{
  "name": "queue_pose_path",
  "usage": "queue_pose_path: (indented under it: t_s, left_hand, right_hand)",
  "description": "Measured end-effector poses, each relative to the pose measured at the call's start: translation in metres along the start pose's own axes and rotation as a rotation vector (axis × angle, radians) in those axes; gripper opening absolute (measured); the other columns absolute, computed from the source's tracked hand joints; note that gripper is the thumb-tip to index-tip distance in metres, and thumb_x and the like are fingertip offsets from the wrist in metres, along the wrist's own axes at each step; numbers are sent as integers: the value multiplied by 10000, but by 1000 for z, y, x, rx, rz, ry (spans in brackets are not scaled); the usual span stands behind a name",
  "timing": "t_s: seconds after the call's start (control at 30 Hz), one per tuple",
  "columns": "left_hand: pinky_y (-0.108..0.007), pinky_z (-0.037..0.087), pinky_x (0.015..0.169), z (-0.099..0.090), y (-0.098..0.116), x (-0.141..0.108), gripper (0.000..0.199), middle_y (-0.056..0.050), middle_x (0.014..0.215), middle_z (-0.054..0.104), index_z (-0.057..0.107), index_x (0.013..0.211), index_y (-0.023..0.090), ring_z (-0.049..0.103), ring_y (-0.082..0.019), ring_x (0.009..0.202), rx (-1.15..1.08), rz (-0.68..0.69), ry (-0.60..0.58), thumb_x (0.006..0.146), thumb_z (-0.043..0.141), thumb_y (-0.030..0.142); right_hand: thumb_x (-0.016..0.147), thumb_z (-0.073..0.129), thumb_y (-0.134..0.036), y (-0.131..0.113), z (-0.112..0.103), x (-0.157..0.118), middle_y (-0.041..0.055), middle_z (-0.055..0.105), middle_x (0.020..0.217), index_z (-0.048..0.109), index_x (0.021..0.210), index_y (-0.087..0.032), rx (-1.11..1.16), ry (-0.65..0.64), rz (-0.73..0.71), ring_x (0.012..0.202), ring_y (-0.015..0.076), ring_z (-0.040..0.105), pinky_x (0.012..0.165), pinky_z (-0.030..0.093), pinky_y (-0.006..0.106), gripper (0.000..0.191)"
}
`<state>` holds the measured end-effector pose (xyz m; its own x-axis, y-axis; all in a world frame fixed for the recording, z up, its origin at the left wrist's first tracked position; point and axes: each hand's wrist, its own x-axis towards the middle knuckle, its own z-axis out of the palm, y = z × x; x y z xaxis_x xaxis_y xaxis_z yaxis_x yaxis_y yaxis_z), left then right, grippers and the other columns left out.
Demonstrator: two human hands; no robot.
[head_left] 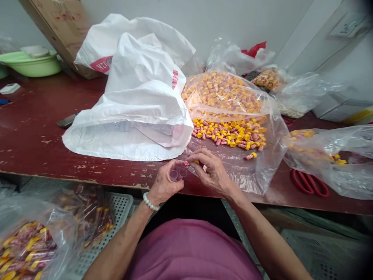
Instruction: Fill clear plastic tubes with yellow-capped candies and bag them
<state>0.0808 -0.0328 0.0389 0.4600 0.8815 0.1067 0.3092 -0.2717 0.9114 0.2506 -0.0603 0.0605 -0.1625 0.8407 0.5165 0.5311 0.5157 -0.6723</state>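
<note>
The left hand [163, 182] has its fingers clamped around clear cups [174, 176] above the front edge of the surface [43, 146]. The right-hand [210, 169] fingers are pinched on a red-and-yellow tube [185, 163], positioned just beside the cups. Behind the hands, an open white sack [140, 105] adjoins a clear bag [275, 124] of yellow-capped tubes [232, 134].

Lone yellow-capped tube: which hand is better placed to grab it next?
Probably the right hand: it's nearer the tube, though pinching a red piece. The left hand is farther off, holding clear cups.
</note>
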Motion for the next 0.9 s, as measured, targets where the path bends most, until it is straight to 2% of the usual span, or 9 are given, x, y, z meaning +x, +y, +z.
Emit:
queue_pose_path:
  t_s: [0.1, 0.2, 0.33, 0.5, 0.57, 0.67, 0.77, 0.83, 0.9]
  left_hand:
    - [-233, 470, 690, 2, 0, 0, 382, -35, 862, 638, 565, 988, 126, 590, -135, 749, -30, 17, -17, 613, 567, 56]
    - [-222, 463, 677, 5, 0, 1, 387, -30, 862, 630, 560, 986, 129, 582, -128, 744, -61, 9, -26, 606, 570, 56]
    - [-204, 449, 631, 6, 1, 3, 367, -5, 783, 607, 554, 944, 127, 556, -106, 676, -113, -53, -32, 588, 567, 43]
    - [-197, 440, 603, 12, -3, 3, 371, 5, 776, 594, 561, 923, 134, 533, -97, 659, -172, -71, -39, 563, 589, 49]
    - [-194, 445, 567, 17, -5, 3, 390, 3, 771, 599, 558, 943, 138, 537, -103, 659, -245, -121, -37, 563, 606, 67]
    - [-182, 437, 451, 23, -6, 4, 458, -11, 819, 616, 525, 1008, 158, 530, -109, 629, -436, -241, -45, 566, 635, 111]
    - [-171, 431, 391, 25, -4, 6, 483, -17, 852, 616, 502, 1003, 163, 512, -95, 591, -577, -306, -59, 548, 660, 121]
    - [-167, 437, 389, 25, -1, 6, 473, -15, 842, 611, 502, 987, 158, 510, -89, 586, -605, -301, -75, 544, 663, 112]
    - [-171, 446, 390, 26, 3, 6, 483, -13, 837, 609, 500, 999, 157, 508, -88, 588, -604, -284, -94, 546, 658, 105]
  right_hand:
    - [869, 519, -202, -1, -3, -2, 48, 628, 972, 574, 1080, -208, -14, -68, 8, 858, 143, 577, 763, 472, 280, 218]
    - [851, 544, -223, -2, -5, -4, 45, 620, 994, 502, 1176, -215, 0, -32, 61, 791, 131, 573, 692, 478, 259, 327]
    - [853, 456, -127, 1, -4, -8, 67, 540, 1019, 574, 1010, -205, -56, 91, 51, 942, 165, 534, 782, 466, 308, 211]
    - [778, 411, -15, 5, 7, -22, 77, 500, 1062, 597, 1056, -218, -156, -47, -28, 1006, 185, 495, 853, 448, 366, 391]
    - [774, 403, -9, 9, 3, -25, 83, 482, 1118, 598, 1066, -222, -154, -57, -24, 1055, 185, 488, 867, 451, 359, 411]
    - [761, 390, 2, 29, -29, -30, 79, 513, 1131, 586, 1086, -225, -252, 24, 41, 1071, 182, 498, 885, 452, 354, 442]
    - [731, 389, 8, 67, -84, -44, 98, 592, 1006, 619, 1028, -187, -594, 151, 283, 997, 224, 523, 877, 445, 399, 423]
    - [699, 436, -9, 96, -118, -58, 150, 597, 1038, 652, 969, -143, -823, 87, 442, 1001, 279, 515, 890, 417, 454, 371]
    - [728, 433, -34, 119, -136, -70, 158, 605, 1049, 664, 953, -138, -866, -35, 491, 990, 280, 524, 882, 416, 436, 338]
